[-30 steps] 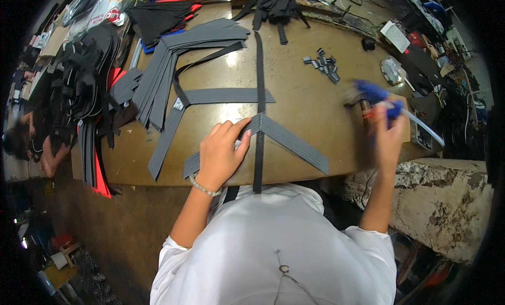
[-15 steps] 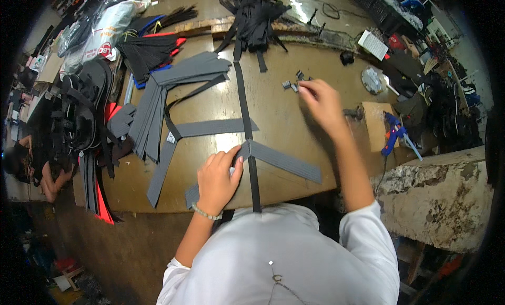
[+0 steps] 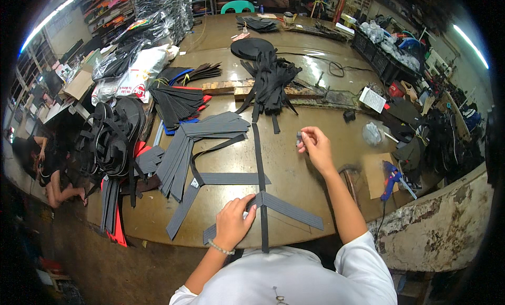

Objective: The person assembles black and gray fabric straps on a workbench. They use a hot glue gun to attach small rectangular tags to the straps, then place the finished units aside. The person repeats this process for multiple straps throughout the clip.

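Note:
My left hand (image 3: pixel 234 221), wearing a bead bracelet, presses down on a bent grey strap (image 3: pixel 292 211) at the near edge of the table, its fingers curled round the left side of the bend. A patch of white shows under that hand. Past its fingertips runs a long narrow black strap (image 3: pixel 259 152), lying lengthwise beneath the grey one's bend. My right hand (image 3: pixel 317 150) is closed in a pinch over the table, with a small grey piece (image 3: pixel 299 138) between thumb and fingers. Whether other pieces lie behind that hand is hidden.
Left of the straps lie another angled grey strap (image 3: pixel 181 210), a fanned grey stack (image 3: pixel 176 158) and black sandals (image 3: pixel 118 136). A black strap bundle (image 3: pixel 271 81) lies ahead. On the right are a blue glue gun (image 3: pixel 390 180) and a plastic-wrapped roll (image 3: pixel 373 134). A person (image 3: pixel 52 168) sits far left.
My view has tilted up, so the table's far side shows. The right hand's fingers now pinch a small grey piece where several lay. My left hand stays on the grey strap.

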The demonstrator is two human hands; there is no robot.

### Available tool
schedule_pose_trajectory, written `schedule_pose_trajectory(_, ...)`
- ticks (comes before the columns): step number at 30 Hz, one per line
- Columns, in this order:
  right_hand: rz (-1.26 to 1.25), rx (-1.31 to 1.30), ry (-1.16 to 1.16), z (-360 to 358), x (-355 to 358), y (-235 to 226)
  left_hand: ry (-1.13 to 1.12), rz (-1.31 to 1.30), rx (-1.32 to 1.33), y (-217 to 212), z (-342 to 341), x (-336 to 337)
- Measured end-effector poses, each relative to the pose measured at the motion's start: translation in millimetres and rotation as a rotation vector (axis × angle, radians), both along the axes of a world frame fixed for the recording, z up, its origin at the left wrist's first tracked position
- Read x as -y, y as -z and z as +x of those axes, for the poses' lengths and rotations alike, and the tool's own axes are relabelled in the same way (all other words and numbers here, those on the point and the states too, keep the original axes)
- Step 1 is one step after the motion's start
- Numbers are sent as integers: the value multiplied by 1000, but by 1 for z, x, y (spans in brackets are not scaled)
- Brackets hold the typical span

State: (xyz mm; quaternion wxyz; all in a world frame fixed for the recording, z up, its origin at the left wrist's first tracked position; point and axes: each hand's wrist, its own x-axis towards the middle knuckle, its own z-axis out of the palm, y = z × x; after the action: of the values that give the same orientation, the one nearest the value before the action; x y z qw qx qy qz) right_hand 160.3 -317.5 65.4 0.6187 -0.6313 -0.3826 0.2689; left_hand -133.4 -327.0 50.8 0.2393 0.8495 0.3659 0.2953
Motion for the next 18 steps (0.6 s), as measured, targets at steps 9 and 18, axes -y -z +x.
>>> schedule_pose_trajectory(9, -121, 376, -585, -109, 100, -24, 116, -315, 196, -25, 0, 14)
schedule_pose_trajectory(18, -218, 200, -199, -121, 115, -1, 52, -734, 250, -24, -4, -1)
